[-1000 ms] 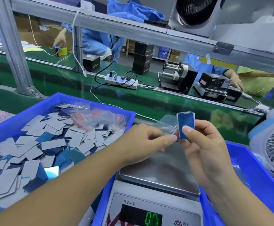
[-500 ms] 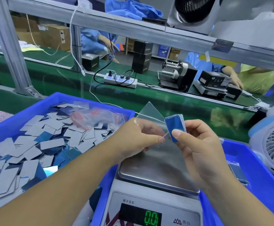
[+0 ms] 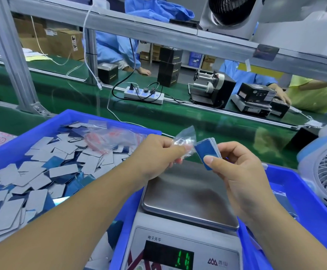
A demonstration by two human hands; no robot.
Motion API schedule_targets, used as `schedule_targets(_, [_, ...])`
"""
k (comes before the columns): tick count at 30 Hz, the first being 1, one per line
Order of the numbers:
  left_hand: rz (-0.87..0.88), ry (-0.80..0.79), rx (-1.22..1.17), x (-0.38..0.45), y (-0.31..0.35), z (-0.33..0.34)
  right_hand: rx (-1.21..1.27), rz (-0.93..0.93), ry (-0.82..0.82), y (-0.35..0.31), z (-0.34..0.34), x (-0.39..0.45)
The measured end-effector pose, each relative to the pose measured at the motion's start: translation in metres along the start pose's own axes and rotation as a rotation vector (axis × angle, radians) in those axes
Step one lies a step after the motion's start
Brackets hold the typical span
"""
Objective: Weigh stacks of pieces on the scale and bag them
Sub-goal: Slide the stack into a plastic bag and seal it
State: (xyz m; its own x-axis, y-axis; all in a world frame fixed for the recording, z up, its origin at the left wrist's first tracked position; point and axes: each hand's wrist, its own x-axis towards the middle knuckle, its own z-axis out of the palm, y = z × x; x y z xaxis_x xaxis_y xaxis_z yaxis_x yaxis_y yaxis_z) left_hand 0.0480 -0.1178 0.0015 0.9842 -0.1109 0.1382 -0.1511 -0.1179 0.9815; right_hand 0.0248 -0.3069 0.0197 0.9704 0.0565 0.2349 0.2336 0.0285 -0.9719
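We see the clear bag (image 3: 185,142) bunched up now in the left hand (image 3: 158,154), crumpled between the fingers where half a second ago it stood out as a flat sheet. The blue stack (image 3: 207,152) in the right hand (image 3: 242,172) has tipped over, from upright a second ago to leaning left, its top corner now right at the bag's mouth. Down on the scale (image 3: 188,201), the green readout (image 3: 182,261) has changed from 0.0 and shows 1.0.
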Motion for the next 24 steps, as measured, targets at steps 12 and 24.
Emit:
schedule_targets(12, [-0.118,-0.137,-0.210,-0.005,0.005,-0.009,-1.007,-0.053,-0.234,0.008,-0.008,0.001])
schedule_targets(24, [-0.115,-0.031,-0.274,-0.004,0.010,-0.004,-0.268,-0.097,-0.147,0.003,0.003,-0.005])
